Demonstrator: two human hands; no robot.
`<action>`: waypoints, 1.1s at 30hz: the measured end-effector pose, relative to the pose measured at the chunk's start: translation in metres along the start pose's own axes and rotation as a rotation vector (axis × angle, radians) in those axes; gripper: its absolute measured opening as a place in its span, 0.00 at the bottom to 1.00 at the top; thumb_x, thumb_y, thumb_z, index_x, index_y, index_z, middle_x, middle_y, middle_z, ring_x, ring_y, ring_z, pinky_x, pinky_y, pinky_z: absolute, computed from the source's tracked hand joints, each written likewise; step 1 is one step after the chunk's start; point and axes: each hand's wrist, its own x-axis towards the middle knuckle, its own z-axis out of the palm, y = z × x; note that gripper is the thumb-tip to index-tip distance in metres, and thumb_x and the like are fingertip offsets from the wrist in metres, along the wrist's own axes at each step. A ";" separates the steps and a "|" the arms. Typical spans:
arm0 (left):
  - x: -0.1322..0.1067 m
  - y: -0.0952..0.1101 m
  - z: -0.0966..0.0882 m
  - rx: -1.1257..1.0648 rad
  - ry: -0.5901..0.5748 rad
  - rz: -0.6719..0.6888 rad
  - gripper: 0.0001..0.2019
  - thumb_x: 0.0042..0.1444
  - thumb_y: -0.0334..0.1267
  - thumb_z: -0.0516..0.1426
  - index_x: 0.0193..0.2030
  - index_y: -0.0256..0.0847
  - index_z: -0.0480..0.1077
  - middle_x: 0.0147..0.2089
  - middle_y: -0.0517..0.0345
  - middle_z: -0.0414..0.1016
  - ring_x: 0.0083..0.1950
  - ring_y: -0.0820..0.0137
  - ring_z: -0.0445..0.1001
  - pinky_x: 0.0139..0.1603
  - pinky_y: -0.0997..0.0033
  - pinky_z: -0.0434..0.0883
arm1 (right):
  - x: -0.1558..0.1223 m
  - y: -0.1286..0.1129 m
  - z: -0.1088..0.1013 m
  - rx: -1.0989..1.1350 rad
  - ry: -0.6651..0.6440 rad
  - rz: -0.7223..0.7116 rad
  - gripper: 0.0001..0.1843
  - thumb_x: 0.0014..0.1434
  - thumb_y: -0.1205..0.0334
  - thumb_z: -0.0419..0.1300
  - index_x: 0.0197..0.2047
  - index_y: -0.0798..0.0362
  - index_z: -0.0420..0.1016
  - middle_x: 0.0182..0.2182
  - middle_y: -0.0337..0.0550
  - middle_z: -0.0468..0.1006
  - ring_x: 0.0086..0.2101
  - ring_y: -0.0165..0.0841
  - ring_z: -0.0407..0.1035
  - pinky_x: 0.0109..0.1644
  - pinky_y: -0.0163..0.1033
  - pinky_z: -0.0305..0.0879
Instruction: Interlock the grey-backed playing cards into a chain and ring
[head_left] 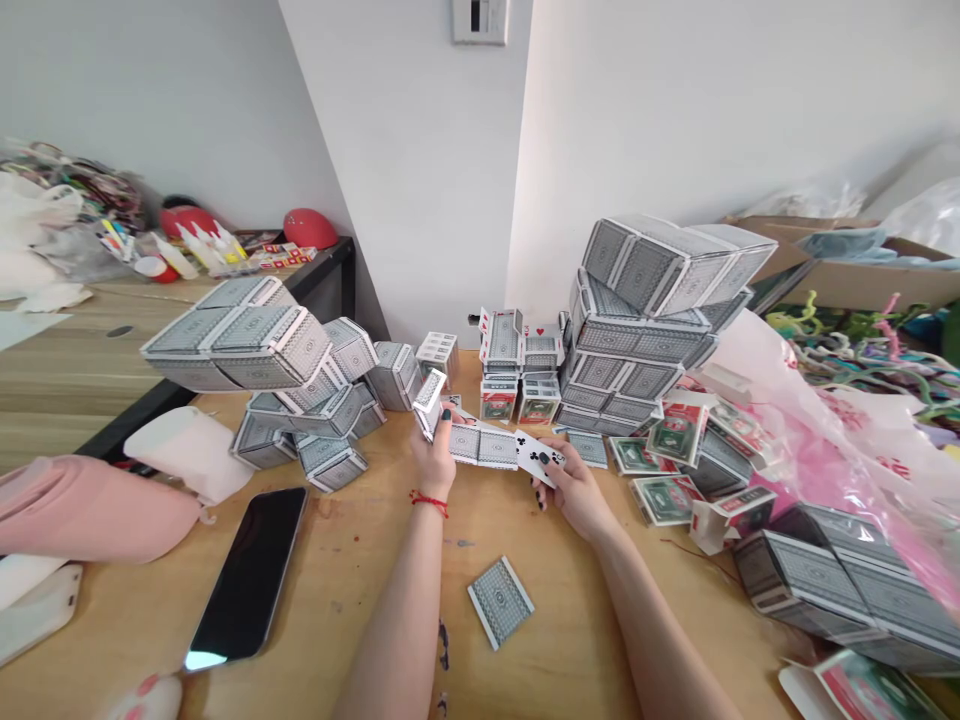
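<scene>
My left hand (433,455) grips the left end of a folded strip of grey-backed playing cards (480,444) above the wooden table (360,590). My right hand (574,485) pinches the strip's right end, where a card showing black clubs (541,457) faces up. A single face-down card (500,601) lies on the table between my forearms. Blocks built from folded cards are piled to the left (255,350) and to the right (645,320) behind my hands.
A black phone (251,575) lies at the left, next to a pink cloth (82,510). Card boxes (517,395) stand against the wall; more boxes (667,470) and a pink plastic bag (832,430) crowd the right. A long card block (847,585) lies at the right front.
</scene>
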 end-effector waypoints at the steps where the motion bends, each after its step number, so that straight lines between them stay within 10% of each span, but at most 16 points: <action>1: 0.000 0.000 0.000 0.000 0.010 -0.007 0.11 0.49 0.43 0.55 0.34 0.38 0.65 0.24 0.61 0.67 0.29 0.67 0.73 0.34 0.67 0.70 | 0.000 0.000 -0.001 -0.011 -0.003 0.002 0.20 0.51 0.54 0.57 0.45 0.51 0.57 0.18 0.33 0.69 0.15 0.26 0.61 0.17 0.30 0.57; 13: -0.002 0.002 0.004 -0.051 0.095 -0.074 0.11 0.47 0.43 0.55 0.34 0.37 0.66 0.24 0.60 0.67 0.27 0.67 0.73 0.29 0.69 0.70 | 0.000 -0.003 -0.007 -0.082 0.018 0.052 0.16 0.50 0.55 0.57 0.41 0.51 0.63 0.15 0.28 0.60 0.12 0.20 0.50 0.13 0.25 0.43; 33: -0.004 0.000 0.005 -0.033 -0.023 -0.044 0.10 0.48 0.41 0.55 0.35 0.37 0.66 0.23 0.62 0.64 0.25 0.69 0.72 0.31 0.68 0.70 | 0.003 -0.002 -0.012 -0.298 0.069 -0.057 0.13 0.51 0.52 0.55 0.37 0.50 0.65 0.17 0.31 0.61 0.14 0.23 0.53 0.15 0.28 0.49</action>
